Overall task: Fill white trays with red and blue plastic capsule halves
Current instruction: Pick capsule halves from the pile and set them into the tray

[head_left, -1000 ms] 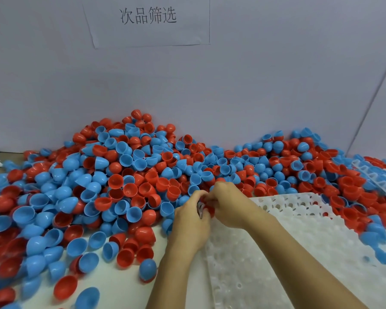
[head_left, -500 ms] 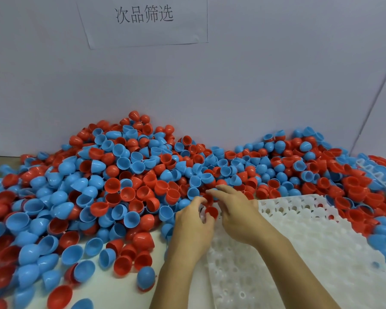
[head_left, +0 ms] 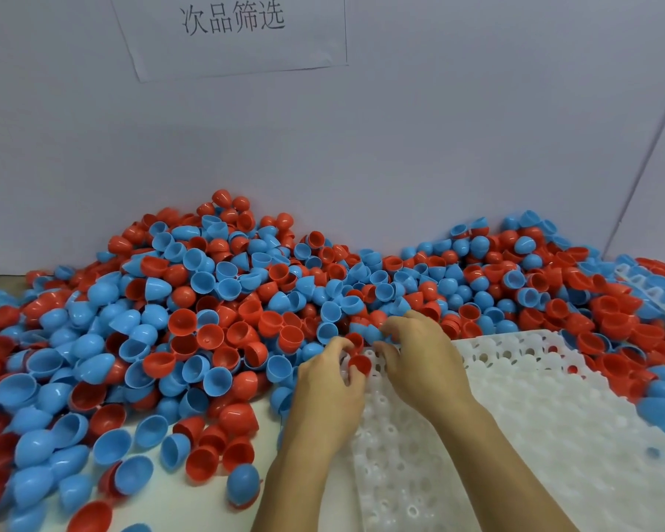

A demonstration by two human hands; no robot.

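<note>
- We are noting the hands separating since a moment ago: left hand [head_left: 333, 382] pinching a red capsule half [head_left: 359, 364] over the white tray's [head_left: 534, 408] far-left corner; right hand [head_left: 419, 355] spreading empty.
- Seating is beginning; tray sockets nearly all empty.
- The heap [head_left: 216, 301] is hiding the tray's far edge; contact with the socket is unclear.

Factory sorting bench: heaped capsule halves [head_left: 208, 320], wall sign [head_left: 233, 32].

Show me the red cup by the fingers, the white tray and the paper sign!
red capsule half [head_left: 359, 365], head view, on its rounded shell.
white tray [head_left: 553, 408], head view, on a bare patch of its holed top.
paper sign [head_left: 233, 32], head view, on the sheet near its printed characters.
</note>
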